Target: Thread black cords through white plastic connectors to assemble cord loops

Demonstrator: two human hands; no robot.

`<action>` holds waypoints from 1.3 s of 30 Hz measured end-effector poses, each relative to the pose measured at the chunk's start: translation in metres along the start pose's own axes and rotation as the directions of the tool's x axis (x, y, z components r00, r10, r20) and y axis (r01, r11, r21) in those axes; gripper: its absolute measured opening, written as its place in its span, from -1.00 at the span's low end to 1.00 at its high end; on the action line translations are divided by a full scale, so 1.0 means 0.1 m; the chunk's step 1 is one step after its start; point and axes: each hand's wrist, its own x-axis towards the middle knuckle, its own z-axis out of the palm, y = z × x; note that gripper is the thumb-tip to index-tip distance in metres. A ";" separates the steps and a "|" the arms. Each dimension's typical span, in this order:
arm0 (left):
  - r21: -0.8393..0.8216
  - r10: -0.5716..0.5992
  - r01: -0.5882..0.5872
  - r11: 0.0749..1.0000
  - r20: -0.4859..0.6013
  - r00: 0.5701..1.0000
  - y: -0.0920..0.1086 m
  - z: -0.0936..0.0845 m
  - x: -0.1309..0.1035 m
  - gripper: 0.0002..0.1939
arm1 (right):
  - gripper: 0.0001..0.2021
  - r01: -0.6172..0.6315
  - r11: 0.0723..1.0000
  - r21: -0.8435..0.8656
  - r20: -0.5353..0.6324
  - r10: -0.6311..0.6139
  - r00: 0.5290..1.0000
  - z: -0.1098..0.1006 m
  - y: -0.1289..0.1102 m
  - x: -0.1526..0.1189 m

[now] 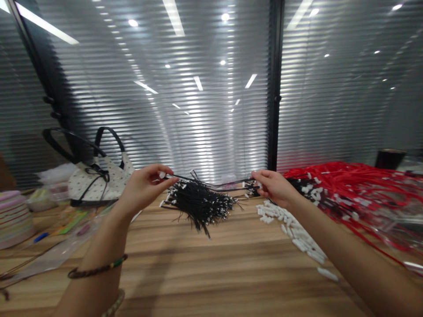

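Note:
My left hand [144, 187] pinches the end of a thin black cord, with a small white piece showing between thumb and forefinger. At the other side, my right hand [275, 187] is closed on black cord [214, 187], which runs across between the two hands. Beneath and behind it lies a heaped bundle of black cords [201, 204] with small white pieces and shiny tips. More black cords with white ends lie just beyond my right hand. Small white cylindrical pieces [299, 235] are scattered beside my right forearm. The exact strands in my right fingers are blurred.
A large pile of red cords [350, 176] spreads over the right of the wooden table [211, 273]. On the left are a dotted white handbag [94, 180], a striped pastel container [15, 220], a blue pen [41, 237] and clear plastic. Glass with blinds stands behind.

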 end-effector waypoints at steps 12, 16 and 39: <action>-0.298 -0.111 0.255 0.920 0.428 0.897 0.21 0.21 -0.06 -0.67 | -0.57 0.172 0.951 -0.258 0.025 -0.171 0.985 0.04 -0.18 -0.14; -0.438 -0.203 0.465 0.769 0.522 0.828 0.30 0.39 -0.09 -0.66 | -0.62 0.138 0.965 -0.223 0.125 -0.112 0.986 0.18 -0.18 -0.23; -0.080 -0.124 0.176 0.981 0.440 0.890 0.75 0.88 -0.35 -0.91 | -0.67 0.127 0.992 0.025 0.201 -0.129 0.971 0.53 0.03 -0.40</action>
